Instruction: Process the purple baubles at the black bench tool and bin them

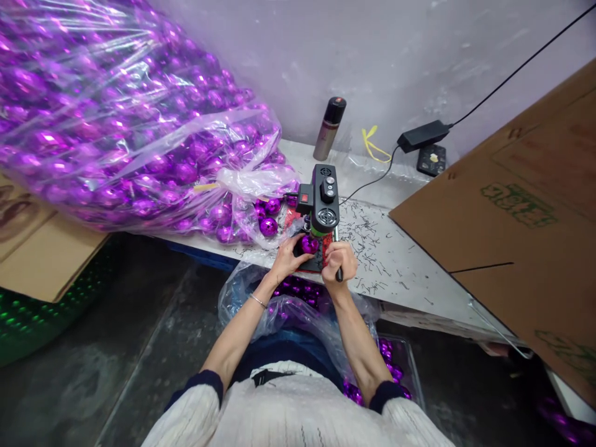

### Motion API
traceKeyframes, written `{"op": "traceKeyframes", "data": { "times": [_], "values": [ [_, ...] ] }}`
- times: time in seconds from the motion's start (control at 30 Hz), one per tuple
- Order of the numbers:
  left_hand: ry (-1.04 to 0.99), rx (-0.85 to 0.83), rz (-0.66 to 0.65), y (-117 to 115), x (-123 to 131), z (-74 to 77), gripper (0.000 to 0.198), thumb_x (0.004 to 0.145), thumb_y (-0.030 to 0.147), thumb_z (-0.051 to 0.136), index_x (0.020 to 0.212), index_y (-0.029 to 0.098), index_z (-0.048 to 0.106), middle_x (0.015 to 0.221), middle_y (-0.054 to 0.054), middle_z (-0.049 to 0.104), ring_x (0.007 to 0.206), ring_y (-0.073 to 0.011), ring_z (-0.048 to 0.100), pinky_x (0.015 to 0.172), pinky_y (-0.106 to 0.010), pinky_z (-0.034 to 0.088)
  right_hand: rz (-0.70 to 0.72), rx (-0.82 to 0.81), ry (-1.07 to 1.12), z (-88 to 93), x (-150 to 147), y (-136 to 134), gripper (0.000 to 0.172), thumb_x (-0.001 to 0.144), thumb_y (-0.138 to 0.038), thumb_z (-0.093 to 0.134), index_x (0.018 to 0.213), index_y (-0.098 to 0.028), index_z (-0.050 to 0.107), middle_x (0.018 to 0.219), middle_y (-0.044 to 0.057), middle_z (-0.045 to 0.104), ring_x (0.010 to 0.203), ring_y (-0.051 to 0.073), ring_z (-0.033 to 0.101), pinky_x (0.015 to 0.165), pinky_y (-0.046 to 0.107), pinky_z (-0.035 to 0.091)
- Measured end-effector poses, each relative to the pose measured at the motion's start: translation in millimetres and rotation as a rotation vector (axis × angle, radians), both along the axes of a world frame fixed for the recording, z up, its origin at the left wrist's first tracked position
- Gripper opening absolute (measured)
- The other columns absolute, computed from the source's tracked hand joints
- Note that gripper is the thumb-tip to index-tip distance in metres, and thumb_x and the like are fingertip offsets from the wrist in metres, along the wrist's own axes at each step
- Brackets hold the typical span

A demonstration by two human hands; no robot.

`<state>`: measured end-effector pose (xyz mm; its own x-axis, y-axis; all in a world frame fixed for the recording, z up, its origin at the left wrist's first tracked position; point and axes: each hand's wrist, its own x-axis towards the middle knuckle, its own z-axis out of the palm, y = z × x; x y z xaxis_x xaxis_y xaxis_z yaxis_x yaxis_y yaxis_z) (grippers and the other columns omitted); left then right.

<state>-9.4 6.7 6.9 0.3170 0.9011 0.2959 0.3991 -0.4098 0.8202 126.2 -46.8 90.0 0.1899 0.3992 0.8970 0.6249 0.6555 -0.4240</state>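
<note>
A small black bench press [325,197] with a red switch stands on the white table. Under its head sits a shiny purple ball ornament [310,244], and my left hand [289,256] grips it between thumb and fingers. My right hand [339,262] is wrapped round the press's lever handle [339,274], whose dark end pokes out below the fist. Loose purple balls [269,226] lie just left of the press, by the mouth of a big clear bag [251,180] full of them. Red material [327,241] shows around the black base.
A spray can [329,128], yellow ribbon [372,144] and black power adapter [423,135] are at the back. Dark scraps [372,233] litter the white table [410,279]. A large cardboard box [507,217] leans in from the right. Below the table edge, clear plastic [242,292] lies over more purple balls.
</note>
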Motion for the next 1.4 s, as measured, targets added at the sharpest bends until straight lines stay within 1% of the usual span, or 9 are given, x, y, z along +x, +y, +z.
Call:
{"op": "traceKeyframes", "data": {
  "times": [0.17,0.37,0.6,0.73,0.83,1.0,1.2,1.3,1.4],
  "values": [
    [-0.017,0.15,0.053,-23.6,0.1,-5.7,0.063,0.086,0.043,0.076,0.14,0.019,0.053,0.132,-0.017,0.067,0.125,-0.0304,0.064,0.107,-0.051,0.05,-0.045,-0.167,0.077,45.7,-2.1,-2.3,0.036,0.1,-0.022,0.042,0.065,-0.023,0.046,0.062,-0.002,0.051,0.06,0.012,0.052,0.06,0.03,0.042],
    [0.052,0.307,-0.039,-97.3,-24.6,-39.0,0.051,0.092,0.042,0.069,0.136,0.021,0.055,0.13,-0.017,0.066,0.124,-0.029,0.065,0.104,-0.05,0.055,-0.064,-0.149,0.053,37.8,-2.8,-4.2,0.035,0.101,-0.027,0.042,0.067,-0.022,0.049,0.062,-0.001,0.053,0.06,0.013,0.054,0.061,0.031,0.043],
    [0.31,-0.409,-0.094,-135.2,-43.0,-59.6,0.081,0.083,0.05,0.076,0.149,0.016,0.046,0.136,-0.019,0.064,0.111,-0.0292,0.072,0.095,-0.043,0.058,-0.105,-0.148,0.025,26.4,-2.8,-5.2,0.039,0.102,-0.032,0.039,0.066,-0.023,0.048,0.063,0.001,0.053,0.062,0.014,0.056,0.062,0.033,0.046],
    [0.332,-0.736,-0.535,-145.6,-52.6,-50.9,0.059,0.087,0.047,0.072,0.138,0.019,0.062,0.113,-0.008,0.077,0.098,-0.0236,0.075,0.085,-0.031,0.057,-0.114,-0.151,-0.005,24.5,-1.7,-5.5,0.039,0.103,-0.033,0.038,0.067,-0.023,0.049,0.065,0.001,0.054,0.063,0.015,0.058,0.062,0.033,0.048],
    [0.311,-0.664,-0.76,-152.6,-67.1,-32.6,0.034,0.097,0.042,0.057,0.118,0.023,0.076,0.108,-0.005,0.077,0.098,-0.0194,0.073,0.086,-0.026,0.052,-0.114,-0.163,-0.017,23.1,-1.6,-6.0,0.039,0.103,-0.034,0.037,0.068,-0.024,0.05,0.066,0.001,0.054,0.064,0.015,0.058,0.063,0.034,0.048],
    [0.413,-0.439,-0.949,-166.2,-79.7,18.6,0.037,0.097,0.053,0.055,0.117,0.031,0.077,0.112,-0.005,0.07,0.093,-0.0169,0.069,0.087,-0.027,0.049,-0.075,-0.146,0.03,19.6,-3.0,-6.2,0.035,0.102,-0.03,0.04,0.07,-0.023,0.05,0.068,0.001,0.054,0.065,0.015,0.057,0.065,0.034,0.046],
    [0.59,-0.027,-0.602,-162.7,-66.8,68.7,0.044,0.104,0.05,0.043,0.126,0.025,0.07,0.125,-0.012,0.07,0.111,-0.0259,0.067,0.104,-0.044,0.047,-0.051,-0.128,-0.016,17.7,-1.1,-7.7,0.03,0.1,-0.022,0.041,0.071,-0.022,0.05,0.069,0.0,0.056,0.064,0.014,0.055,0.063,0.032,0.044],
    [0.442,0.086,-0.438,-112.3,-68.9,75.3,0.037,0.106,0.04,0.042,0.128,0.026,0.068,0.12,-0.008,0.073,0.106,-0.0209,0.07,0.094,-0.034,0.053,-0.044,-0.107,-0.025,17.6,-0.2,-7.6,0.028,0.099,-0.019,0.042,0.072,-0.022,0.049,0.068,0.0,0.056,0.063,0.013,0.056,0.062,0.03,0.043],
    [0.358,0.198,-0.011,-41.5,-74.1,71.5,0.034,0.104,0.033,0.045,0.126,0.022,0.068,0.124,-0.012,0.071,0.114,-0.0251,0.066,0.1,-0.04,0.053,-0.049,-0.104,-0.014,18.1,-0.7,-7.0,0.028,0.098,-0.018,0.043,0.071,-0.023,0.049,0.068,0.0,0.057,0.063,0.014,0.056,0.061,0.03,0.043]
  ]
}}
